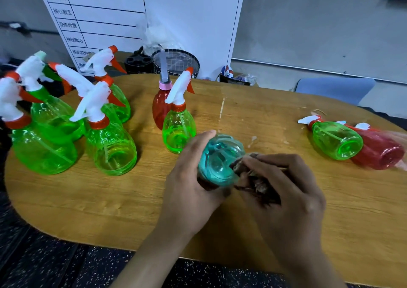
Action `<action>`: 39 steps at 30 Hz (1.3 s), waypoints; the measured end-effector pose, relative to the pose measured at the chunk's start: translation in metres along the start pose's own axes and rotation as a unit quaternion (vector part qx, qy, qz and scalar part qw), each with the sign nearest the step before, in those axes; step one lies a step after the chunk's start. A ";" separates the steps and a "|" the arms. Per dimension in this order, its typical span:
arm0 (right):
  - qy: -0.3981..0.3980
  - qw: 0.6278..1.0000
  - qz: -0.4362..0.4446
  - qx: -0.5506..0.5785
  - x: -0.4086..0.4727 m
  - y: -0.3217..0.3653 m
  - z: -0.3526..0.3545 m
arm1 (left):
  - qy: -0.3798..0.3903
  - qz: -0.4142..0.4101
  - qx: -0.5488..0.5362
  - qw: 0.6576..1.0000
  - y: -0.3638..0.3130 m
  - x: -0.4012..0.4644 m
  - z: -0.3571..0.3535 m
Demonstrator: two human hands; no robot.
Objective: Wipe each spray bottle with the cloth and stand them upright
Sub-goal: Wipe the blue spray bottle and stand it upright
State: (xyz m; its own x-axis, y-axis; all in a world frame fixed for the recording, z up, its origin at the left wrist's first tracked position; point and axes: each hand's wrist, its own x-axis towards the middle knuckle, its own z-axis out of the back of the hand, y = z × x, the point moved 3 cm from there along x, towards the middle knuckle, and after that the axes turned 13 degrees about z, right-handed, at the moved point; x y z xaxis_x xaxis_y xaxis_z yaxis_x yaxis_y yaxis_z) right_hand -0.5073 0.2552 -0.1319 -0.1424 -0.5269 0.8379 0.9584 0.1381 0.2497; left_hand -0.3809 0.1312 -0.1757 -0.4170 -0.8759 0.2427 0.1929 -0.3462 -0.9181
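My left hand [189, 177] grips a teal spray bottle [218, 160] tilted over the wooden table [88, 210], its base turned toward me. My right hand [286, 190] holds a dark brownish cloth [253, 177] pressed against the bottle's base and side. Several green spray bottles [110, 146] stand upright at the left. One more green bottle [178, 129] stands in the middle, in front of an upright red bottle [159, 109] with a grey cap. At the right, a green bottle [337, 140] and a red bottle [378, 153] lie on their sides.
A white board with a printed table [132, 12] leans behind the table. A mesh basket [176, 63] and a black holder [137, 64] sit at the far edge. A blue chair [334, 89] stands at the back right. Dark speckled floor [44, 265] lies below.
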 end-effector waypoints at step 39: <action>-0.122 0.895 -0.339 0.263 -0.010 -0.024 -0.027 | 0.037 0.036 -0.017 0.999 0.014 -0.007 -0.015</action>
State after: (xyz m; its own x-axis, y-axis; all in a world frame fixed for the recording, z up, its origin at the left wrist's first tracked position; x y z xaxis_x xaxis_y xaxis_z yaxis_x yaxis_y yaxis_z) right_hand -0.5227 0.2344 -0.1591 -0.7586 -0.4494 0.4718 0.3911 0.2650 0.8813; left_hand -0.3889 0.1377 -0.1948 -0.4681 -0.8704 0.1525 0.1945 -0.2698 -0.9431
